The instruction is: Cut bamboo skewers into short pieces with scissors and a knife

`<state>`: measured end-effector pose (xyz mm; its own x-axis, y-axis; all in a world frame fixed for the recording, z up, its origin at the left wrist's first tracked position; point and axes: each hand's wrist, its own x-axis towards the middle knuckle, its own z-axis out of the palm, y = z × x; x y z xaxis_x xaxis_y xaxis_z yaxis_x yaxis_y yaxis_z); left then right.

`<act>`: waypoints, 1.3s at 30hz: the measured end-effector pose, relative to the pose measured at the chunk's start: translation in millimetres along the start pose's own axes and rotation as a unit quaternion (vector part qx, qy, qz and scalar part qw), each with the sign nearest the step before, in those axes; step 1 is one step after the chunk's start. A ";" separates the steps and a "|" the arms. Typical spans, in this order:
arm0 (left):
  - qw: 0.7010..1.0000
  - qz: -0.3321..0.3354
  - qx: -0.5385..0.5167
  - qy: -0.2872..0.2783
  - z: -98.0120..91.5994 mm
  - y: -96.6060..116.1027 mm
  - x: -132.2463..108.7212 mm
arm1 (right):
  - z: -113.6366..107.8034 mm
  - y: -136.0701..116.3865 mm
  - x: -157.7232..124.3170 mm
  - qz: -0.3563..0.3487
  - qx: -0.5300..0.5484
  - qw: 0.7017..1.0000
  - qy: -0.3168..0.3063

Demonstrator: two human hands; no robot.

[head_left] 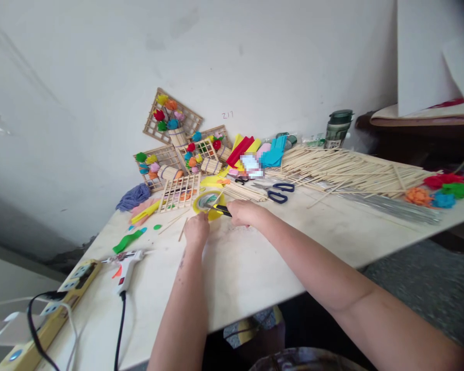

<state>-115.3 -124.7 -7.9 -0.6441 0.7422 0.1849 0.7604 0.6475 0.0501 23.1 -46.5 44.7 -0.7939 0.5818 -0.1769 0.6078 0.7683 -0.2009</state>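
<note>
Fingers (234,212) of the right hand (244,213) close around a yellow-and-black knife (221,209); the left hand (197,228) curls beside a tape roll (214,215), its grip unclear.

Running open over the pale, smooth tabletop (332,232) right of the right hand (243,212), narrowing leftward between the left hand (197,229) and the white plastic glue gun (128,269) with its trailing black cord (120,324), and getting blocked ahead by navy-handled metal scissors (274,186) and heaped thin tan wooden sticks (351,167).
</note>
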 end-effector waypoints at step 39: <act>0.999 -0.011 -0.035 0.005 8.9 1.5 -1.1 | -6.5 2.1 -11.1 0.035 -0.006 0.997 -0.066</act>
<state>-114.2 -123.0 -16.7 -0.6600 0.7262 0.1926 0.7504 0.6497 0.1219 33.0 -49.6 52.5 -0.7400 0.5944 -0.3147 0.6604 0.7307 -0.1729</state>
